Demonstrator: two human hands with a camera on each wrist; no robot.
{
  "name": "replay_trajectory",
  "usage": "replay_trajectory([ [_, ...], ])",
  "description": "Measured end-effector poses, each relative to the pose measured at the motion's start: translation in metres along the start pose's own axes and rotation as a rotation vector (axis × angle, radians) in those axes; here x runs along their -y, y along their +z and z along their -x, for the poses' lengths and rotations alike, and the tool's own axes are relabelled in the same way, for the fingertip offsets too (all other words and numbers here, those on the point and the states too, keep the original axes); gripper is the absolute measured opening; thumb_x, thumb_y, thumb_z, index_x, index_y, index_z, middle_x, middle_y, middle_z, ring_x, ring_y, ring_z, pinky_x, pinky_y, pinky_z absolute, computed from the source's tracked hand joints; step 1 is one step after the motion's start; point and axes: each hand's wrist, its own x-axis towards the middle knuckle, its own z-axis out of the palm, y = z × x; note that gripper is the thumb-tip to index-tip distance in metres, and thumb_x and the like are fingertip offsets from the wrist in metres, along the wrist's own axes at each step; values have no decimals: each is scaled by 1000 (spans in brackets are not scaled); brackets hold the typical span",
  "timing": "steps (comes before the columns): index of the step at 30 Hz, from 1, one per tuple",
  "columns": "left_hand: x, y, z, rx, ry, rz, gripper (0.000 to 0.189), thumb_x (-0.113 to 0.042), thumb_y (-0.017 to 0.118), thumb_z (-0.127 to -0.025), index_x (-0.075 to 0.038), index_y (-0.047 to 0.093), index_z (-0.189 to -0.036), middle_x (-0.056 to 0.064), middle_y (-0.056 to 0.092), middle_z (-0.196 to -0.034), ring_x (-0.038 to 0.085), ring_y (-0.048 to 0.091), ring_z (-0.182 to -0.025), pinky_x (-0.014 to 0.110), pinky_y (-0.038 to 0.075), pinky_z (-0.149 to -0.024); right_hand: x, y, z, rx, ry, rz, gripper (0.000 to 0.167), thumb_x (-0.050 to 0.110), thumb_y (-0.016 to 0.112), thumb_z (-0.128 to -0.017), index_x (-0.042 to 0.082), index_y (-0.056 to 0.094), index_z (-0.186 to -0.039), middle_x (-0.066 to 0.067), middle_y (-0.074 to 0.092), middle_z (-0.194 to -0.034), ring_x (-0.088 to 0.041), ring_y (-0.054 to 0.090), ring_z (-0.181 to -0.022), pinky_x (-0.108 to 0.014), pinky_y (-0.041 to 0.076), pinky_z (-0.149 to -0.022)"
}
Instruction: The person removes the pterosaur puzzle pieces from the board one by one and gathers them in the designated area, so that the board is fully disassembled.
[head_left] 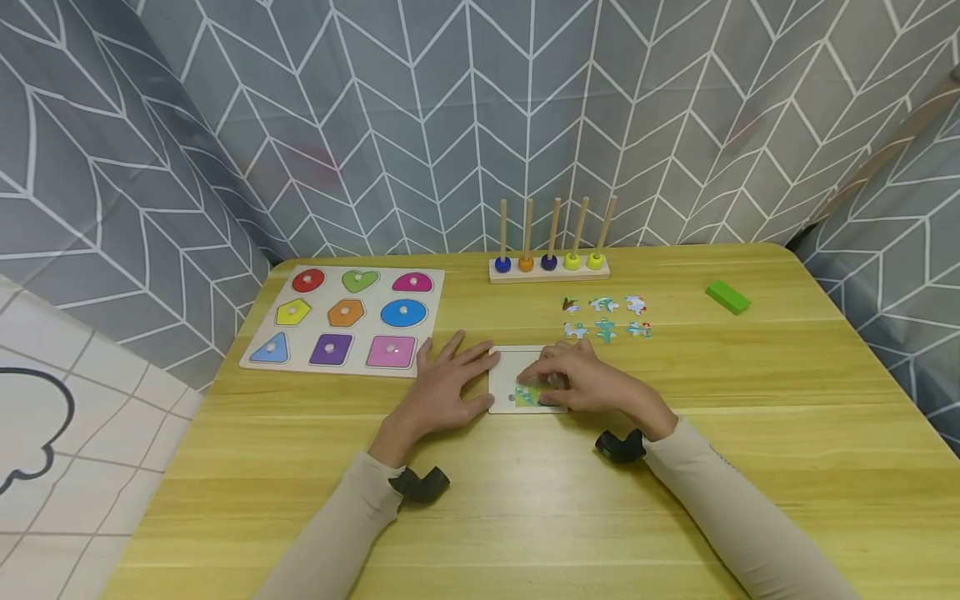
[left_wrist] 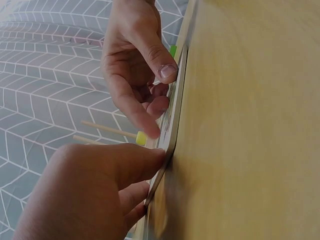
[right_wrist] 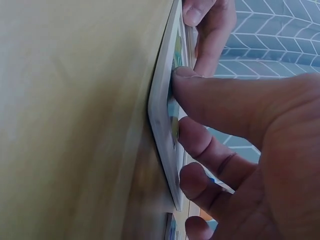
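Observation:
A small white jigsaw tray (head_left: 504, 364) lies flat on the table, with green and blue joined jigsaw pieces (head_left: 527, 395) in its lower part. My left hand (head_left: 442, 387), fingers spread, rests beside the tray with thumb and fingertips at its left edge. Over the tray's right half is my right hand (head_left: 588, 379). Its thumb (right_wrist: 192, 92) touches the pieces and the other fingers bend loosely over the tray, hiding part of it. Several loose jigsaw pieces (head_left: 605, 327) lie in two rows beyond the right hand.
A shape puzzle board (head_left: 375, 323) with knobbed pieces lies at the left. Towards the back stands a peg stand (head_left: 551, 277) with coloured beads on upright rods. A green block (head_left: 727, 297) sits at the back right, and a patterned curtain (head_left: 480, 125) hangs behind the table.

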Motion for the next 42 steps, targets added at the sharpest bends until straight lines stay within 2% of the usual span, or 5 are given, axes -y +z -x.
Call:
replay_trajectory([
  [3, 0, 0, 0, 2, -3, -4, 65, -52, 52, -95, -32, 43, -156, -8, 36, -166, 36, 15, -159, 72, 1, -119, 1, 0, 1, 24, -7, 19, 33, 16, 76, -91, 23, 75, -124, 7, 60, -88, -13, 47, -78, -36, 21, -77],
  [8, 0, 0, 0, 2, -2, -11, 65, -52, 52, -95, -32, 42, -156, -7, 36, -166, 36, 16, -159, 72, 1, -119, 0, 1, 1, 44, -3, 9, 32, 15, 73, -93, 25, 75, -123, 8, 56, -87, -11, 41, -77, -35, 20, -75],
  [22, 0, 1, 0, 2, -8, -3, 65, -53, 52, -95, -33, 43, -155, -9, 36, -166, 36, 15, -159, 72, 0, -120, 0, 2, 2, 54, 33, -78, 30, 11, 72, -94, 24, 74, -121, 6, 64, -95, -15, 44, -86, -36, 23, -77],
  [42, -1, 1, 1, -17, -3, 13, 64, -51, 55, -94, -31, 45, -155, -7, 38, -165, 37, 17, -158, 72, 1, -119, 3, 3, 0, 42, 61, -146, 28, 6, 71, -93, 20, 72, -117, 3, 64, -96, -19, 43, -86, -38, 21, -78],
])
